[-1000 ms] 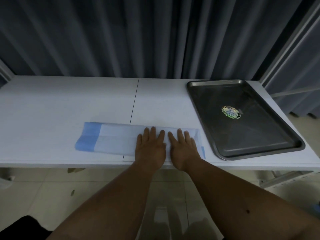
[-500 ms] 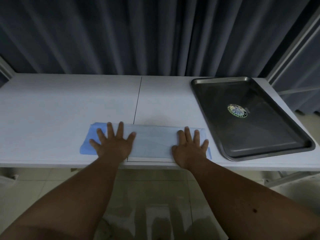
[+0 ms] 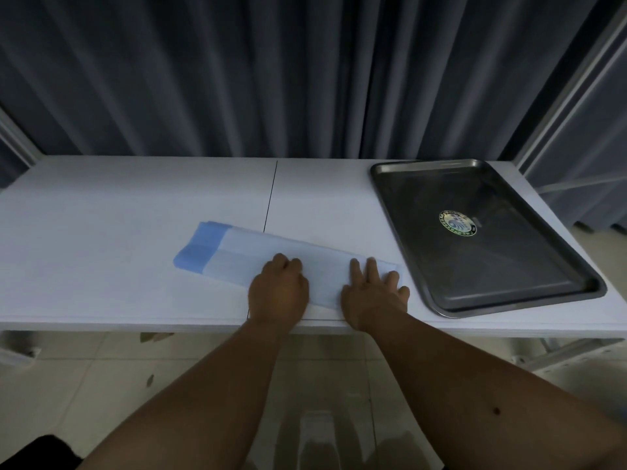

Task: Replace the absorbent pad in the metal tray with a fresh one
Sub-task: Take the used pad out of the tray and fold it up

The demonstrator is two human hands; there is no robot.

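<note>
A folded absorbent pad (image 3: 237, 256), white with a blue left end, lies slantwise on the white table (image 3: 101, 232) near its front edge. My left hand (image 3: 278, 290) rests on the pad's middle, fingers curled down onto it. Flat on the pad's right end lies my right hand (image 3: 371, 293), fingers spread. To the right stands the metal tray (image 3: 509, 266), with no pad inside and only a round sticker (image 3: 457, 222) on its floor. The pad's right tip lies close to the tray's left rim.
Dark grey curtains (image 3: 271, 79) hang right behind the table. A pale metal frame post (image 3: 559, 106) rises at the right. A seam (image 3: 269, 205) splits the tabletop in two. Tiled floor shows below the front edge.
My left hand slid out to the pad's blue end, then came back to the middle and curled. The pad now lies slanted, blue end farther from me. The right hand stayed on the right end.
</note>
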